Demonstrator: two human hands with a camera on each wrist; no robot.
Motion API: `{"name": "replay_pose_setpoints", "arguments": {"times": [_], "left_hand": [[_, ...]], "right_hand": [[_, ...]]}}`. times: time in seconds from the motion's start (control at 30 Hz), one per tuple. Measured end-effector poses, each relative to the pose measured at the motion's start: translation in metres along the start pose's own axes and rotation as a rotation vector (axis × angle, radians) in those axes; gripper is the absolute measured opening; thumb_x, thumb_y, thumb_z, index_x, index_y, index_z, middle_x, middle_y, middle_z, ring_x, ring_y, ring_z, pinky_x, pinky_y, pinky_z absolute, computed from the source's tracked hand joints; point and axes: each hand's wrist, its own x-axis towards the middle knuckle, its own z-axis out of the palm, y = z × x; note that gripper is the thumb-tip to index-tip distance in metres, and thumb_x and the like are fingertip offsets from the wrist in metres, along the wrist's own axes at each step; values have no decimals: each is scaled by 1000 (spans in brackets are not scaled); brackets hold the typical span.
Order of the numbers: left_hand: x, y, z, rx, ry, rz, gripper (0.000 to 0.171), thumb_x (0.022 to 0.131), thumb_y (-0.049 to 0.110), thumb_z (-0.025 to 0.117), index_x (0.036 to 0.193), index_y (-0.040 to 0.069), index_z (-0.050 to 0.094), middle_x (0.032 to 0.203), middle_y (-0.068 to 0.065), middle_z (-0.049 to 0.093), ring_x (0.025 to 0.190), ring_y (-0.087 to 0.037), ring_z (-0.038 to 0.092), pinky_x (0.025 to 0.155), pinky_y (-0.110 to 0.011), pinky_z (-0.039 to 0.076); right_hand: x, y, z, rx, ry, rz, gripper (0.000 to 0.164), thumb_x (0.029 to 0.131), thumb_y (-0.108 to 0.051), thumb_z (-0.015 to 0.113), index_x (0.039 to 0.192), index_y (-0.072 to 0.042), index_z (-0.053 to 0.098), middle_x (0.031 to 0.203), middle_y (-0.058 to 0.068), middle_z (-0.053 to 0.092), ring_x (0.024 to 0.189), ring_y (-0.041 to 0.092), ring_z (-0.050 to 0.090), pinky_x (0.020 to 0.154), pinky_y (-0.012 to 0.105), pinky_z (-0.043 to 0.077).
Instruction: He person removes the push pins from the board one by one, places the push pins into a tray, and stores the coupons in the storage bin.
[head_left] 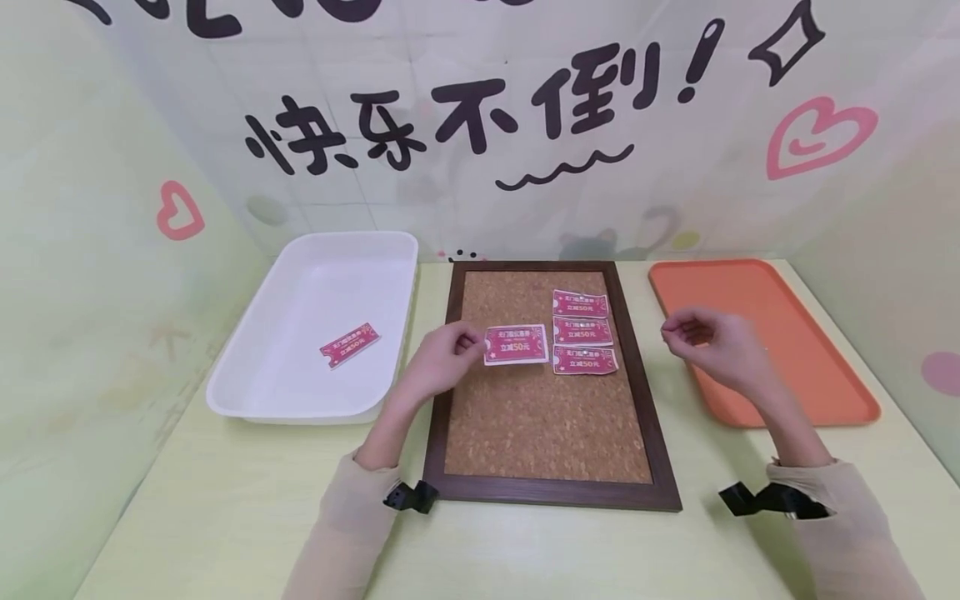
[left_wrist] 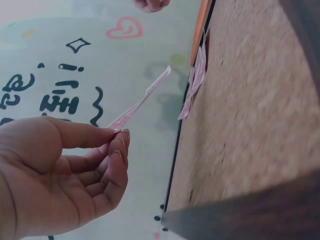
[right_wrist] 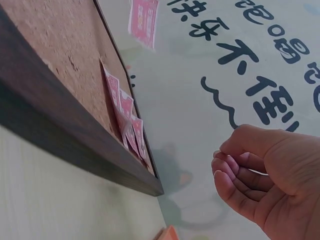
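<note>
In the head view my left hand [head_left: 447,358] pinches the left edge of a pink coupon [head_left: 516,344] between thumb and fingers. This coupon is raised off the cork board [head_left: 547,433], as the left wrist view shows. Three similar coupons [head_left: 585,332] are fixed in a column at the board's upper right, each with a small pin at its top edge. My right hand [head_left: 712,346] hovers between the board and the orange tray [head_left: 795,333]. Its thumb and fingertips come together; whether something tiny sits between them is hidden.
A white plastic bin [head_left: 300,275] at the left contains one loose pink coupon [head_left: 350,345]. The board has a raised dark wooden frame [head_left: 555,493]. Behind the table [head_left: 525,554] hangs a printed cloth [head_left: 465,200] with lettering.
</note>
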Motion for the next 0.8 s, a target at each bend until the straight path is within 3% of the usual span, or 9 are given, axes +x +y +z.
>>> {"name": "replay_pose_setpoints", "arguments": {"times": [0.1, 0.37, 0.6, 0.8], "left_hand": [[-3, -6, -12, -35, 30, -20, 14, 99, 12, 61, 102, 0, 66, 88, -10, 65, 76, -18, 58, 66, -29, 49], [-16, -21, -44, -107, 120, -91, 19, 101, 15, 61, 108, -1, 65, 96, -21, 67, 90, -38, 64, 64, -28, 47], [-24, -42, -68, -117, 207, -131, 22, 101, 14, 59, 111, -6, 62, 96, -20, 65, 86, -33, 64, 65, -21, 49], [-30, -61, -88, -103, 255, -177, 28, 102, 17, 58, 115, -8, 60, 99, -18, 62, 87, -29, 63, 72, -27, 54]], "right_hand": [[-3, 6, -6, 7, 14, -1, 10, 86, 8, 68, 96, 4, 70, 86, 14, 70, 74, -3, 61, 66, 10, 49], [-12, 35, -22, 44, 42, 88, 14, 90, 4, 69, 104, 8, 70, 91, 18, 72, 77, -7, 63, 67, 10, 51], [-21, 57, -40, -38, 107, 154, 16, 94, -8, 69, 105, 3, 71, 88, -1, 73, 76, -12, 60, 65, 7, 48], [-31, 75, -56, -112, 100, 237, 22, 97, -17, 67, 109, 0, 71, 88, -4, 72, 76, -15, 56, 61, 9, 46]]}}
